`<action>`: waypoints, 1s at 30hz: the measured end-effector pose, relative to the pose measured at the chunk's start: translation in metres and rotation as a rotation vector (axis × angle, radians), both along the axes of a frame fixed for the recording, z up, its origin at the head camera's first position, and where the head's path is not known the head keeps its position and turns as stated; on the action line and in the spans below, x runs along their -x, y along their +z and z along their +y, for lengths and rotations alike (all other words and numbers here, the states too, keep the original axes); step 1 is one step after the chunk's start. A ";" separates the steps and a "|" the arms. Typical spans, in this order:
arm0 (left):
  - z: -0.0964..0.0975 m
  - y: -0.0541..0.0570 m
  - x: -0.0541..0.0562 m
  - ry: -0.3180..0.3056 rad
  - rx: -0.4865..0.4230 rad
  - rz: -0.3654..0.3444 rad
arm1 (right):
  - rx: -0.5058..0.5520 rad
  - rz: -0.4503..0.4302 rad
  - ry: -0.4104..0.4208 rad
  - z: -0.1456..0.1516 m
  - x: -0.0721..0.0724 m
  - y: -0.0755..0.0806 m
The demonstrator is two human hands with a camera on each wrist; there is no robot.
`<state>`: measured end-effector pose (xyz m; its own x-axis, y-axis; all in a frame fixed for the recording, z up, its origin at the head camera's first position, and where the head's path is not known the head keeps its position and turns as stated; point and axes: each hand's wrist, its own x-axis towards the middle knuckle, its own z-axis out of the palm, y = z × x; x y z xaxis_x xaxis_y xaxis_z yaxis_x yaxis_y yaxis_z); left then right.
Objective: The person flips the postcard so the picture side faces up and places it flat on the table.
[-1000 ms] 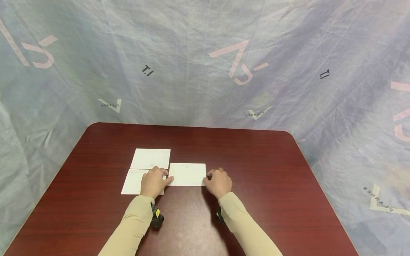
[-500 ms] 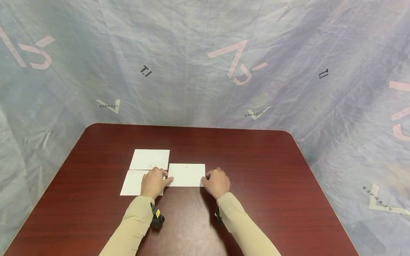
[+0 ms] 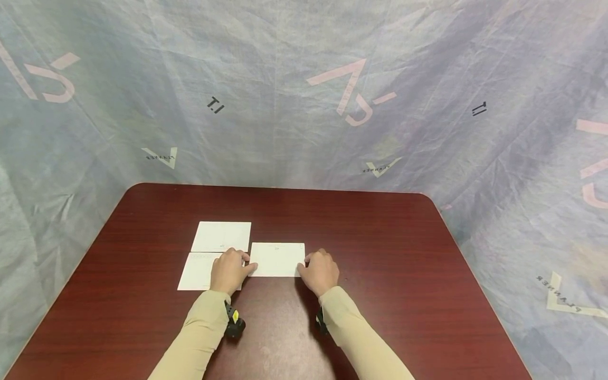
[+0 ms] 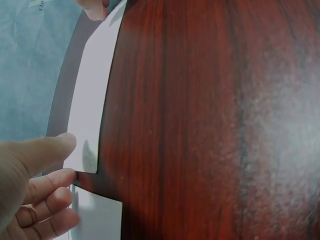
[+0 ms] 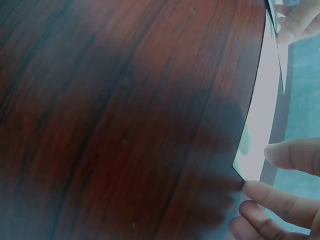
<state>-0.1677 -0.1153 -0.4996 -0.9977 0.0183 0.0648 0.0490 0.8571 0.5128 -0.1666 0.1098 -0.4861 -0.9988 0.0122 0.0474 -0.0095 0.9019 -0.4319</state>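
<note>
A white paper card [image 3: 277, 259] with small print lies flat on the table, between the two hands. My left hand [image 3: 228, 270] has its thumb on the card's left end; its other fingers are loosely bent over a second white card [image 3: 196, 272]. At the opposite end my right hand [image 3: 321, 270] rests its thumb at the near right corner. In the right wrist view its index fingertip [image 5: 251, 187] meets the card's corner, apart from the thumb. A third white card [image 3: 222, 235] lies just behind the second one. The left hand covers part of the second card.
The dark red wooden table [image 3: 380, 253] has rounded far corners. A grey printed cloth [image 3: 275, 105] hangs behind it and along both sides. Each wrist carries a small black camera, the left one [image 3: 235, 324] showing a yellow mark.
My right hand has shifted slightly left, its thumb coming further over the card's edge. The middle card and my left hand have edged a little to the right of the other cards.
</note>
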 end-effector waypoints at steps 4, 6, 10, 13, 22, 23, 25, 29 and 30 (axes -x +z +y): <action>0.001 0.001 0.000 0.004 -0.002 -0.005 | 0.013 -0.010 -0.002 0.000 0.000 0.000; 0.001 0.001 -0.001 0.005 -0.007 -0.011 | 0.022 -0.020 -0.002 0.000 0.000 -0.001; 0.000 0.001 -0.001 0.010 -0.020 -0.026 | 0.043 -0.034 -0.009 0.000 0.000 0.000; -0.001 0.001 -0.001 0.014 -0.026 -0.026 | 0.066 -0.051 -0.019 -0.001 0.000 0.001; -0.001 -0.002 0.002 0.012 0.002 -0.017 | 0.101 -0.048 -0.036 0.000 -0.002 0.002; -0.001 -0.002 0.003 0.012 0.005 -0.018 | 0.109 -0.054 -0.046 0.000 -0.001 0.001; 0.000 -0.001 0.003 0.014 0.006 -0.022 | 0.123 -0.066 -0.064 0.000 -0.001 0.001; 0.000 -0.001 0.004 0.021 -0.003 -0.031 | 0.145 -0.094 -0.102 0.000 0.001 -0.001; 0.000 -0.001 0.004 0.022 -0.009 -0.032 | 0.145 -0.096 -0.107 0.000 0.001 -0.001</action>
<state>-0.1717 -0.1148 -0.5007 -0.9994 -0.0046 0.0332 0.0134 0.8531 0.5216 -0.1679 0.1101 -0.4874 -0.9913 0.1184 -0.0579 0.1306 0.8237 -0.5518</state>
